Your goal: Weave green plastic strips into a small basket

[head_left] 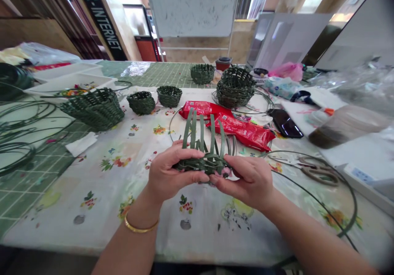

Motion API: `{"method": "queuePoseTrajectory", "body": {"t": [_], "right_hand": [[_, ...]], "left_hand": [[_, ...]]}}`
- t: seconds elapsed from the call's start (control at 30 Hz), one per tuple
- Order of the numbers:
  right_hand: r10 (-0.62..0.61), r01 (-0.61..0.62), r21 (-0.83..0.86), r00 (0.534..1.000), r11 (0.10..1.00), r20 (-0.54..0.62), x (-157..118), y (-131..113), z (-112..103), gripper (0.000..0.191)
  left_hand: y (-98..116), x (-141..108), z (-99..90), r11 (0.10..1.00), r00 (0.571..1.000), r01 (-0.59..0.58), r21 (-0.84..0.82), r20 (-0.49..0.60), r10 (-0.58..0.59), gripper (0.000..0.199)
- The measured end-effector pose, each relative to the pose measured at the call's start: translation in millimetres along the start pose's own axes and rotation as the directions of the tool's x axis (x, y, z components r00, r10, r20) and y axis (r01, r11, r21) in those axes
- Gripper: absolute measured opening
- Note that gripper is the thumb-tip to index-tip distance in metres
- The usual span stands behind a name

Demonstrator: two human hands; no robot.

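Between my hands is a small, partly woven dark green basket, with several flat strips standing up from its woven band. My left hand grips its left side, thumb on the near face. On the right side my right hand pinches the weave between thumb and fingers, beside a small pink patch. A long green strand curves over the table to the right of my right hand. Behind the basket lie two red packets. My fingers hide the far side of the weave.
Finished-looking green baskets stand at the back, with a larger one at left. Scissors, a black phone and a tub of dark liquid lie right. Coiled strands and a white tray are left.
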State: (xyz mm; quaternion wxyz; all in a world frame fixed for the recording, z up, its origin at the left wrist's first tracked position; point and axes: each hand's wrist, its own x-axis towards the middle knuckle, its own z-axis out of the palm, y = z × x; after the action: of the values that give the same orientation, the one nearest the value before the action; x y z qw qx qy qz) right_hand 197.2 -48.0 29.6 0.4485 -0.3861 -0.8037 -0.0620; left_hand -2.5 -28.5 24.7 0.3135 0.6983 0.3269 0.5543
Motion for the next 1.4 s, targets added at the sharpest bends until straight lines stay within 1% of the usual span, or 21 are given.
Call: {"method": "queuePoseTrajectory", "body": {"t": [0.07, 0.13, 0.2, 0.3, 0.37, 0.5, 0.57, 0.63, 0.67, 0.73, 0.8, 0.83, 0.87, 0.9, 0.93, 1.0, 1.07, 1.13, 1.27, 1.33, 1.4], "right_hand": [[-0.004, 0.004, -0.012, 1.0, 1.0, -0.019, -1.4, 0.5, 2.4, 0.024], [-0.028, 0.027, -0.034, 0.999, 0.999, -0.017, -1.7, 3.4, 4.1, 0.026], [-0.067, 0.066, -0.047, 0.998, 0.997, -0.018, -1.2, 7.3, 4.8, 0.028], [-0.112, 0.112, -0.029, 0.993, 0.993, -0.032, -0.5, 11.2, 4.1, 0.029], [-0.111, 0.111, -0.017, 0.993, 0.994, -0.025, -0.9, 11.6, 3.6, 0.028], [-0.108, 0.108, 0.008, 0.994, 0.994, -0.006, -2.4, 12.8, 5.0, 0.024], [-0.115, 0.115, 0.013, 0.993, 0.993, 0.002, -2.4, 16.1, 6.9, 0.025], [-0.131, 0.132, -0.024, 0.991, 0.991, 0.012, -1.9, 20.8, 8.9, 0.026], [-0.138, 0.138, -0.055, 0.99, 0.989, 0.016, -1.5, 23.3, 9.6, 0.026], [-0.114, 0.114, -0.104, 0.993, 0.988, 0.0, -0.4, 27.4, 10.4, 0.024], [0.001, -0.007, -0.109, 0.999, 0.994, -0.049, 1.4, 30.2, 9.7, 0.023], [0.083, -0.089, -0.096, 0.994, 0.991, -0.068, 2.3, 31.2, 8.9, 0.023], [0.159, -0.165, -0.076, 0.984, 0.983, -0.076, 3.2, 31.9, 7.9, 0.025], [0.22, -0.224, -0.054, 0.973, 0.973, -0.072, 3.9, 32.3, 6.9, 0.028], [0.261, -0.263, -0.034, 0.964, 0.964, -0.049, 4.3, 32.6, 6.1, 0.029], [0.282, -0.282, 0.008, 0.959, 0.959, 0.01, 3.9, 32.7, 5.2, 0.029], [0.256, -0.257, 0.038, 0.966, 0.966, 0.023, 2.3, 31.7, 5.6, 0.027], [0.202, -0.203, 0.037, 0.979, 0.978, 0.022, 0.7, 29.8, 6.6, 0.026], [0.042, -0.042, 0.001, 0.999, 0.999, -0.019, -1.0, 26.2, 9.2, 0.027], [-0.028, 0.027, -0.014, 0.996, 1.0, -0.084, -1.7, 25.8, 11.1, 0.027], [-0.058, 0.054, -0.035, 0.991, 0.998, -0.124, -2.4, 26.1, 13.1, 0.027]], "left_hand": [[0.8, 1.0, -0.9, 0.999, 0.999, 0.038, -0.028, -0.016, -0.038, 0.043], [2.8, 2.6, -2.4, 0.985, 0.993, 0.118, -0.125, -0.01, -0.121, 0.052], [5.5, 4.1, -4.0, 0.94, 0.978, 0.207, -0.273, 0.051, -0.2, 0.06], [8.8, 5.9, -5.9, 0.848, 0.954, 0.301, -0.437, 0.141, -0.266, 0.053], [9.9, 7.0, -7.0, 0.801, 0.936, 0.35, -0.485, 0.159, -0.313, 0.046], [9.2, 9.3, -7.8, 0.741, 0.906, 0.417, -0.527, 0.175, -0.386, 0.053], [6.9, 10.1, -6.2, 0.729, 0.895, 0.436, -0.527, 0.173, -0.41, 0.05], [2.8, 10.5, -3.5, 0.759, 0.906, 0.412, -0.504, 0.139, -0.4, 0.043], [0.1, 10.7, -2.3, 0.796, 0.923, 0.372, -0.477, 0.1, -0.372, 0.043], [-6.3, 11.5, -0.8, 0.894, 0.959, 0.245, -0.375, -0.044, -0.281, 0.05], [-12.8, 12.8, -1.0, 0.967, 0.96, 0.15, -0.204, -0.205, -0.192, 0.057], [-15.7, 13.5, -1.4, 0.974, 0.95, 0.156, -0.167, -0.245, -0.194, 0.055], [-18.2, 14.2, -1.6, 0.965, 0.935, 0.2, -0.167, -0.262, -0.239, 0.048], [-20.2, 14.7, -1.5, 0.949, 0.925, 0.258, -0.182, -0.237, -0.296, 0.043], [-21.8, 14.9, -0.9, 0.931, 0.921, 0.304, -0.203, -0.188, -0.342, 0.044], [-23.5, 14.2, 1.7, 0.913, 0.925, 0.348, -0.215, -0.078, -0.371, 0.054], [-24.2, 12.4, 5.3, 0.907, 0.924, 0.382, -0.178, 0.05, -0.38, 0.07], [-24.5, 10.4, 8.4, 0.935, 0.94, 0.34, -0.1, 0.072, -0.334, 0.073], [-25.6, 7.8, 12.4, 0.984, 0.986, 0.165, 0.06, -0.029, -0.164, 0.056], [-26.7, 7.1, 14.7, 0.991, 0.991, 0.105, 0.079, -0.09, -0.098, 0.054], [-28.1, 6.4, 17.8, 0.994, 0.987, 0.079, 0.082, -0.145, -0.066, 0.052]]}}
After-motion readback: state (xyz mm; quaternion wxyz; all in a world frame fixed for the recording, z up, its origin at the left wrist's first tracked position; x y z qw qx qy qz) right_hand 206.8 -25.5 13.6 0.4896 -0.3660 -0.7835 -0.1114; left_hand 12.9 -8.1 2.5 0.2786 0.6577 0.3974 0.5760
